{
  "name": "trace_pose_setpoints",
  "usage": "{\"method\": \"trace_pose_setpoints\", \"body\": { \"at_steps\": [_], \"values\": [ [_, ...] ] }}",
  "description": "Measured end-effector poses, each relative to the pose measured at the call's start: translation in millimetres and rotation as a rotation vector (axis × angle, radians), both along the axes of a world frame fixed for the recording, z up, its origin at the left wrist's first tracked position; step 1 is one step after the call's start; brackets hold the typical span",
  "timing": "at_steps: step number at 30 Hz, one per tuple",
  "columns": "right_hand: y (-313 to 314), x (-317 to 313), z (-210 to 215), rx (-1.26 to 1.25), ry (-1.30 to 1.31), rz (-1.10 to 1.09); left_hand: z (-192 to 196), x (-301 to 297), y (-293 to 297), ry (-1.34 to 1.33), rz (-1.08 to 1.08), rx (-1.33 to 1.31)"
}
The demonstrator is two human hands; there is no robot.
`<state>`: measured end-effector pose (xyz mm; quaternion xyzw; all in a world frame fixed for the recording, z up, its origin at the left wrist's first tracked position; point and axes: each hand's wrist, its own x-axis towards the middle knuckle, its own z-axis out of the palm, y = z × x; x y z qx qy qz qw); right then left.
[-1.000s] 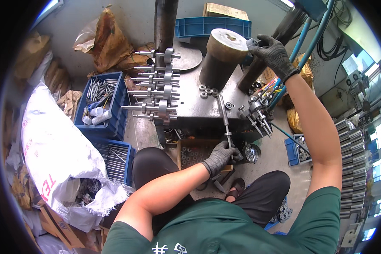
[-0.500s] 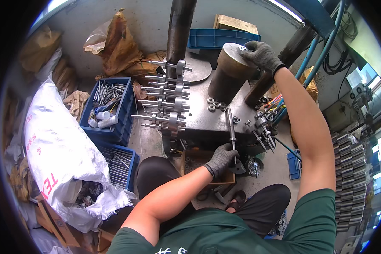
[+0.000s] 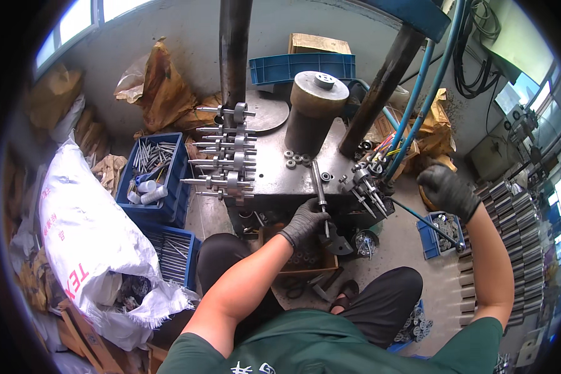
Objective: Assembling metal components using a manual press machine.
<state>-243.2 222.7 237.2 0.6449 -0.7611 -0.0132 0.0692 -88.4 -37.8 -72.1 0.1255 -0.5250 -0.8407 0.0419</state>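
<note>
Here one steel shaft (image 3: 318,184) sits clasped in the gloved left hand (image 3: 304,224), tilted at the front edge of the metal table (image 3: 270,153). Four small rings (image 3: 290,164) lie beside one thick cylinder (image 3: 308,128) bearing one small disc (image 3: 323,80). The right hand (image 3: 447,192), curled, is well apart; whether it holds anything cannot be told.

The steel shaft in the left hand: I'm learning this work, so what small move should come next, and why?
Probably lift the steel shaft toward the small disc on the steel cylinder: the left hand grips the shaft, the disc sits on the cylinder's top, and the right hand is clear of both.
</note>
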Motion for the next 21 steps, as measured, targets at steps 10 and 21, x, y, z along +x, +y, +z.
{"method": "trace_pose_setpoints", "body": {
  "at_steps": [10, 21],
  "values": [
    [143.3, 76.6, -34.2, -0.135, -0.103, -0.387, 50.6, 38.8, 6.7, 0.306, 0.108, -0.368],
    [59.6, -10.4, -14.1, -0.776, 0.095, -0.47, 242.3, -69.4, -89.0, 0.869, 0.326, -0.306]
  ]
}}
